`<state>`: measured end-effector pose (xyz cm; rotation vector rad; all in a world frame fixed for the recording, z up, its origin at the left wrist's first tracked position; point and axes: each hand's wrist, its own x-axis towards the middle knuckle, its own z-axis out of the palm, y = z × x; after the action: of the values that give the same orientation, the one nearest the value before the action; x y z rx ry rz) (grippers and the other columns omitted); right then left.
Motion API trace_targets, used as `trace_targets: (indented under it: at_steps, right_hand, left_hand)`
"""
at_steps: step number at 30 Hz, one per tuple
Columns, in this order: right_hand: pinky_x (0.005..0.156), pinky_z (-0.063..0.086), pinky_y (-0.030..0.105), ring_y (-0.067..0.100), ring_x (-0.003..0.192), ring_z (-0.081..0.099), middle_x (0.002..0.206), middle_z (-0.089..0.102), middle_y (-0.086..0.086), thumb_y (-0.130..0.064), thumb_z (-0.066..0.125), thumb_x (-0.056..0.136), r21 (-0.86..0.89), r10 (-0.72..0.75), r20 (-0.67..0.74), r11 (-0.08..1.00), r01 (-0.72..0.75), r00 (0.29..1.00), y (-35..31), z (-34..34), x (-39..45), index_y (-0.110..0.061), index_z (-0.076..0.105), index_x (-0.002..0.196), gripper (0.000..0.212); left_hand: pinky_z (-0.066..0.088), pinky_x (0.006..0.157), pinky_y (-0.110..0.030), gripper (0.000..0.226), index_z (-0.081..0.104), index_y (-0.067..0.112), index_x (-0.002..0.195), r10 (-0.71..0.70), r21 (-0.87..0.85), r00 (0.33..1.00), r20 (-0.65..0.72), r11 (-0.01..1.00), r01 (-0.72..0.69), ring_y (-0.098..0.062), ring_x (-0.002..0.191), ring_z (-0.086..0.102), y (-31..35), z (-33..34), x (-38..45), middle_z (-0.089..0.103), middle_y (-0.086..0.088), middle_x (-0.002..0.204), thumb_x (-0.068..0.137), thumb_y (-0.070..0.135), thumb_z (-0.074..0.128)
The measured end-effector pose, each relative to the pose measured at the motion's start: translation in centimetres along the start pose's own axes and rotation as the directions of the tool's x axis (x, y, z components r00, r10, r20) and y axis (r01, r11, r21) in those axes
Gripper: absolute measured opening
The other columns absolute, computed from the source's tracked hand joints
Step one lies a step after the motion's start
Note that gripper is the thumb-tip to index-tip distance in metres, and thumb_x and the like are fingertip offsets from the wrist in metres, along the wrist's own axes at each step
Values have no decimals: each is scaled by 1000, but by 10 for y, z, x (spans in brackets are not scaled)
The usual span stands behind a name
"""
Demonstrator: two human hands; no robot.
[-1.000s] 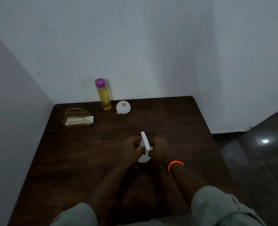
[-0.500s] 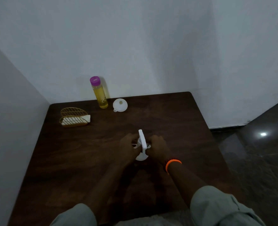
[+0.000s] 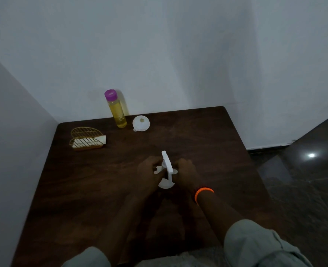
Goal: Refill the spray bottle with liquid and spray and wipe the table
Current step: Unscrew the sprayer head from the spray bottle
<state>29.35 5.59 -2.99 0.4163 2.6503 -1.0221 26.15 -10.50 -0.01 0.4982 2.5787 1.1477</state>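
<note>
i see the white plastic spray bottle (image 3: 166,170) upright at the middle of the dark wood-grain surface (image 3: 207,143), held between my two hands, its flat trigger head rising above the fingers. the left hand (image 3: 149,171) grasps it from the left and the right hand (image 3: 185,173) from the right, fingers curled round it, both forearms reaching forward. at the far edge stand a slim cylindrical bottle of yellow liquid (image 3: 116,109) with a purple cap, a round white funnel (image 3: 141,123) just beside it, and a gold wire holder (image 3: 87,138) with a white cloth.
</note>
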Motion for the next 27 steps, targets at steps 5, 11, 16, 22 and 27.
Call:
trace_targets:
  at_steps: [5, 11, 16, 22, 27]
  right_hand:
    - [75, 55, 35, 23, 91, 64, 96, 67, 3, -52, 80, 66, -30, 25, -51, 999, -26, 998, 9, 11, 9, -15, 69, 94, 48]
    - [72, 55, 33, 20, 85, 66, 89, 69, 1, -57, 76, 68, -29, -21, -43, 999, 20, 999, 10, 11, 7, -17, 70, 91, 47]
    - [86, 54, 42, 25, 99, 65, 106, 70, 7, -44, 78, 74, -19, -47, -74, 999, 46, 996, 11, 12, 6, -12, 69, 102, 43]
    - [86, 54, 40, 19, 100, 63, 107, 68, -3, -69, 71, 60, 16, -16, -93, 1000, 18, 996, 15, 19, 5, -23, 68, 108, 67]
    - [71, 46, 30, 18, 88, 64, 88, 63, -7, -65, 72, 65, -20, -25, -67, 1000, 23, 997, 17, 18, 8, -20, 69, 91, 52]
  left_hand:
    - [42, 72, -10, 14, 73, 19, 100, 46, -2, 991, -123, 999, -46, -5, 88, 64, 11, -11, 7, 62, 17, 91, 88, 24, 69]
    - [55, 85, -33, 19, 75, 7, 104, 274, 26, 959, -73, 962, -273, -13, 95, 66, 33, -43, 8, 70, -5, 104, 87, 10, 69]
    - [47, 82, -9, 21, 75, 5, 101, 456, 115, 890, 5, 884, -453, -12, 91, 65, 54, -61, -3, 69, -7, 102, 82, 3, 68]
    - [45, 86, -23, 24, 71, 6, 106, 405, 73, 912, -73, 914, -400, -17, 101, 61, 83, -93, -16, 67, -8, 113, 84, 17, 72]
    - [42, 89, -9, 31, 70, 7, 113, 469, 124, 867, -170, 883, -453, -5, 102, 58, 90, -109, -14, 69, -2, 110, 83, 16, 73]
